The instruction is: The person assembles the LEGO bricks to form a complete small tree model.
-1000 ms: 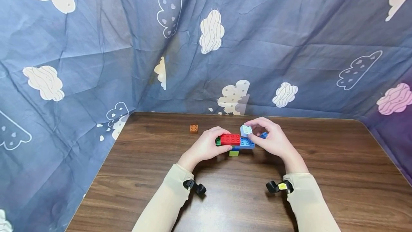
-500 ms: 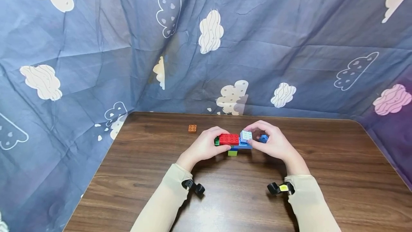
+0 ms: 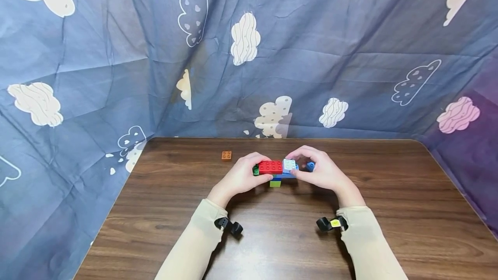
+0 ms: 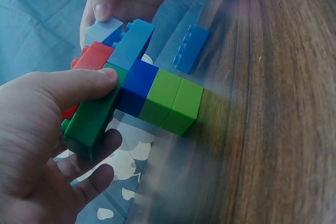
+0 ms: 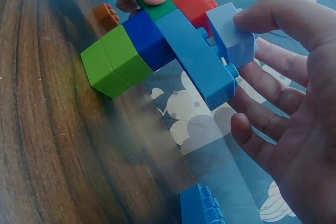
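Note:
A stack of toy building bricks stands on the table, with two lime bricks (image 4: 173,100) at its foot and a dark blue brick (image 4: 137,87) above them. Over these, a green brick (image 4: 97,114) and a blue brick (image 5: 197,59) reach out to opposite sides, and a red brick (image 3: 270,167) lies on top. My left hand (image 3: 245,174) grips the green end, thumb on the near side. My right hand (image 3: 323,170) pinches a pale blue brick (image 5: 231,32) at the blue brick's studs, beside the red one; it sits slightly tilted, a gap showing beneath.
A loose orange brick (image 3: 226,155) lies on the wooden table (image 3: 272,237) at the back, left of the stack. Another loose blue brick (image 4: 191,48) lies behind my right hand. A cloud-patterned cloth (image 3: 218,77) hangs along the table's back edge.
My right hand has lowered the pale blue brick from above the blue brick onto its studs, up against the red brick. My left hand keeps its hold. The head view has shifted slightly.

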The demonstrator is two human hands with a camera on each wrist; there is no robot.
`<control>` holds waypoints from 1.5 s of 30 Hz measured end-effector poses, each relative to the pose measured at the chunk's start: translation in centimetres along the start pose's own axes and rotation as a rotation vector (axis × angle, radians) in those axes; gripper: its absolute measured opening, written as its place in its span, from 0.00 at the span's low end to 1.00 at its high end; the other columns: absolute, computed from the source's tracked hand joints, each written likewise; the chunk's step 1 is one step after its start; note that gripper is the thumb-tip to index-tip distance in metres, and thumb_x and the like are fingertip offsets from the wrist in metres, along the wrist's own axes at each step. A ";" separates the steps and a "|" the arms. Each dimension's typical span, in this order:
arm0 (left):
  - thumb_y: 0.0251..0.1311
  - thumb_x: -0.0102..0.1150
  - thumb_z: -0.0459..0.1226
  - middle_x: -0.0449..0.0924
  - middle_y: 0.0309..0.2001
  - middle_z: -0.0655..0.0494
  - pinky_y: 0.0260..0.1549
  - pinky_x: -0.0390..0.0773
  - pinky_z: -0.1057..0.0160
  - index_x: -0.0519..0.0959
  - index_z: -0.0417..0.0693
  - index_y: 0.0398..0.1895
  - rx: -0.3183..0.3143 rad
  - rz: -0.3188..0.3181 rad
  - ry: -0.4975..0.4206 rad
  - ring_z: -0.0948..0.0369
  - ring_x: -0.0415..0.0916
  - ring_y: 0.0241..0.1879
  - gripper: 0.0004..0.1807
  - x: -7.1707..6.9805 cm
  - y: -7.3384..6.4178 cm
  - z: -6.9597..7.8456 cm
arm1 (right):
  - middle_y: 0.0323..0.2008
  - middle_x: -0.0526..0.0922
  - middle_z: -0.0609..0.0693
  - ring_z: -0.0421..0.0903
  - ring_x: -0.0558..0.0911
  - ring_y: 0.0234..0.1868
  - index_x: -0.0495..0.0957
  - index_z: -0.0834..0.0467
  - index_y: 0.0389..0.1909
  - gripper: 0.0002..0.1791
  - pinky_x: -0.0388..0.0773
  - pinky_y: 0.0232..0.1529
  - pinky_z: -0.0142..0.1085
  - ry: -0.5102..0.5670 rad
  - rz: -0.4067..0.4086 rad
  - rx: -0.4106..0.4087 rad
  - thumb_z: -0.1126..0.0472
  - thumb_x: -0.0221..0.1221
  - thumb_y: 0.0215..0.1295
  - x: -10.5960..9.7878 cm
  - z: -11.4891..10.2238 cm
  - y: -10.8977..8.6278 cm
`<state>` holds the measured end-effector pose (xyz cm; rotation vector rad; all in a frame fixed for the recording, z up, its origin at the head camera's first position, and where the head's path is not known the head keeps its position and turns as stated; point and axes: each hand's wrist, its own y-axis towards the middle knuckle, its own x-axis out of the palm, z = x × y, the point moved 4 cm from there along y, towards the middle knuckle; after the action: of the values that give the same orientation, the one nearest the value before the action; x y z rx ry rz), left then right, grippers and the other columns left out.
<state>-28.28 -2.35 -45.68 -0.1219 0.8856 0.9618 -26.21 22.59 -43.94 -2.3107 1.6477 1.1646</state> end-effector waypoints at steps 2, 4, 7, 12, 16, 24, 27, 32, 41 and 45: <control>0.67 0.78 0.43 0.85 0.52 0.59 0.49 0.82 0.62 0.86 0.51 0.60 -0.005 0.000 -0.001 0.63 0.80 0.46 0.20 0.0 0.0 0.0 | 0.51 0.86 0.44 0.47 0.84 0.44 0.86 0.48 0.58 0.22 0.85 0.44 0.48 0.002 -0.013 0.002 0.62 0.78 0.64 0.2 0.1 0.0; 0.67 0.78 0.43 0.85 0.52 0.59 0.49 0.82 0.62 0.86 0.50 0.60 -0.006 -0.002 0.002 0.63 0.80 0.47 0.20 0.0 0.0 0.0 | 0.51 0.86 0.44 0.47 0.83 0.44 0.86 0.48 0.58 0.22 0.84 0.44 0.47 0.004 -0.022 0.003 0.62 0.77 0.64 0.3 0.2 0.1; 0.67 0.78 0.43 0.85 0.52 0.58 0.50 0.82 0.62 0.86 0.50 0.60 -0.002 -0.003 0.004 0.63 0.80 0.47 0.21 -0.1 0.0 0.0 | 0.51 0.86 0.43 0.47 0.83 0.44 0.86 0.47 0.57 0.22 0.84 0.44 0.44 0.006 -0.027 0.005 0.62 0.77 0.64 0.4 0.2 0.1; 0.67 0.78 0.43 0.85 0.52 0.58 0.49 0.82 0.62 0.86 0.50 0.60 -0.002 -0.004 0.001 0.63 0.80 0.47 0.21 -0.1 0.0 0.1 | 0.51 0.86 0.43 0.46 0.82 0.42 0.87 0.46 0.57 0.22 0.83 0.43 0.44 0.011 -0.023 0.020 0.62 0.78 0.64 0.4 0.2 0.1; 0.68 0.77 0.43 0.85 0.52 0.58 0.49 0.81 0.63 0.86 0.50 0.60 -0.001 -0.006 0.006 0.63 0.80 0.47 0.21 -0.1 0.0 0.0 | 0.52 0.86 0.46 0.48 0.82 0.41 0.87 0.49 0.58 0.22 0.83 0.42 0.45 0.018 -0.013 0.022 0.62 0.77 0.64 0.5 0.4 0.0; 0.67 0.78 0.43 0.85 0.51 0.59 0.48 0.81 0.62 0.86 0.50 0.60 0.000 -0.004 0.009 0.63 0.80 0.46 0.20 -0.2 0.1 0.1 | 0.53 0.86 0.48 0.50 0.83 0.44 0.87 0.52 0.58 0.20 0.83 0.45 0.43 0.063 -0.023 0.042 0.63 0.76 0.67 0.8 0.8 0.1; 0.67 0.77 0.43 0.85 0.51 0.59 0.48 0.81 0.62 0.86 0.50 0.60 -0.001 -0.006 0.013 0.63 0.80 0.46 0.20 -0.1 0.1 0.1 | 0.53 0.87 0.49 0.50 0.83 0.43 0.86 0.52 0.59 0.19 0.83 0.45 0.42 0.080 -0.031 0.054 0.63 0.75 0.68 0.9 0.8 0.0; 0.67 0.78 0.43 0.85 0.51 0.58 0.49 0.81 0.62 0.86 0.50 0.60 0.005 -0.010 0.016 0.62 0.80 0.47 0.20 -0.1 0.1 0.1 | 0.50 0.87 0.49 0.50 0.83 0.43 0.85 0.52 0.59 0.18 0.82 0.45 0.39 0.116 -0.043 0.056 0.63 0.73 0.70 1.0 1.0 -0.1; 0.68 0.77 0.43 0.85 0.51 0.58 0.49 0.81 0.63 0.86 0.49 0.60 0.010 -0.010 0.016 0.63 0.80 0.46 0.21 -0.1 0.1 -0.1 | 0.50 0.87 0.50 0.51 0.86 0.45 0.83 0.50 0.62 0.18 0.84 0.47 0.39 0.212 -0.071 0.110 0.61 0.70 0.74 1.5 1.8 -0.2; 0.68 0.77 0.44 0.85 0.52 0.58 0.49 0.81 0.62 0.85 0.50 0.61 0.008 -0.012 0.021 0.63 0.80 0.46 0.21 -0.1 0.0 0.0 | 0.52 0.87 0.52 0.52 0.86 0.44 0.83 0.52 0.63 0.20 0.84 0.44 0.38 0.258 -0.069 0.116 0.63 0.71 0.73 1.5 1.9 -0.2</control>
<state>-28.36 -2.43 -45.60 -0.1301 0.9071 0.9471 -26.80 22.36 -46.29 -2.5057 1.6450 0.7624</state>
